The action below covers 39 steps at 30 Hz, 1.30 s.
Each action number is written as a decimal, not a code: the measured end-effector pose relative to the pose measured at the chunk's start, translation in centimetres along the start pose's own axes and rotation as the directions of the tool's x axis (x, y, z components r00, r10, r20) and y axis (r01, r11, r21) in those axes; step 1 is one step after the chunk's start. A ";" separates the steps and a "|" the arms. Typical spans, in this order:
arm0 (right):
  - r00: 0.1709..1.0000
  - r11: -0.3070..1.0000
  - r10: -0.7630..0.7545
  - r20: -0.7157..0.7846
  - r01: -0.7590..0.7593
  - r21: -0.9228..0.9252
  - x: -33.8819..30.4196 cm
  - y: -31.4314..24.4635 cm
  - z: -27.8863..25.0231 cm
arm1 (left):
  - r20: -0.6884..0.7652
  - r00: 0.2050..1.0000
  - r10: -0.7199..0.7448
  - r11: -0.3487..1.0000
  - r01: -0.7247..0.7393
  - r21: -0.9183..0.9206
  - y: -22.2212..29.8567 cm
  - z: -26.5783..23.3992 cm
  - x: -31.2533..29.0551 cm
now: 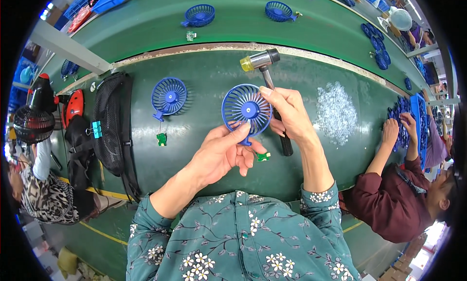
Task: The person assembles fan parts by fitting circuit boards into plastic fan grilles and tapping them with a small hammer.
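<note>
A round blue fan grille (247,109) with a central hub is held up over the green table between both hands. My left hand (221,152) is closed on its lower edge, thumb on the front beside the short tab. My right hand (294,115) has its thumb at the upper right rim, fingers curled below. A small green circuit board (263,157) hangs near the left fingertips. Behind my right hand runs a mallet (260,60) with a yellow and black head; whether the fingers touch its handle is hidden. Left of them lies another grille (169,96) with its circuit board (161,139).
A pile of small clear pieces (336,114) lies to the right. Further blue grilles (199,15) sit on the green conveyor (233,30) beyond the table edge. At left are a black mesh bag (112,125) and a desk fan (35,120). A co-worker (394,198) handles blue parts at right.
</note>
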State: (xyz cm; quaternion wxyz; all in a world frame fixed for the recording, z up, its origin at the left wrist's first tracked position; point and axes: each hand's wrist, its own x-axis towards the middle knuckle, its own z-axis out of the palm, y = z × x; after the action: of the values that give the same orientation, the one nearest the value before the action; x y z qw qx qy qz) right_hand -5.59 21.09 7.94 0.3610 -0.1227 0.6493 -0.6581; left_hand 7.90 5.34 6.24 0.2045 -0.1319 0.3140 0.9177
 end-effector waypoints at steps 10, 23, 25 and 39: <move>0.994 0.996 -0.017 -0.104 0.008 -0.088 0.8 -0.4 0.0 | -0.012 0.999 0.036 0.999 -0.037 -0.018 0.5 0.6 0.7; 0.967 0.985 -0.115 -0.229 0.081 -0.155 -3.9 3.5 5.5 | -0.257 0.891 0.373 0.927 -0.348 0.141 -0.1 -0.1 1.2; 0.978 0.992 -0.079 -0.191 0.059 -0.109 -3.8 3.5 5.4 | -0.257 0.889 0.379 0.923 -0.345 0.167 0.1 0.0 1.1; 0.993 0.909 -0.067 -0.102 0.019 -0.416 -6.6 1.9 4.6 | -0.169 0.938 0.303 0.952 -0.288 0.107 0.8 0.8 -0.1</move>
State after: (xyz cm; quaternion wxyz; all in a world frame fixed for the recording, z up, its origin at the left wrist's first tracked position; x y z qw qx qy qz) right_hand 2.54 21.97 8.71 0.2744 -0.1731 0.7907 -0.5192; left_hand 7.49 5.27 7.35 0.0397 -0.1587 0.3845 0.9085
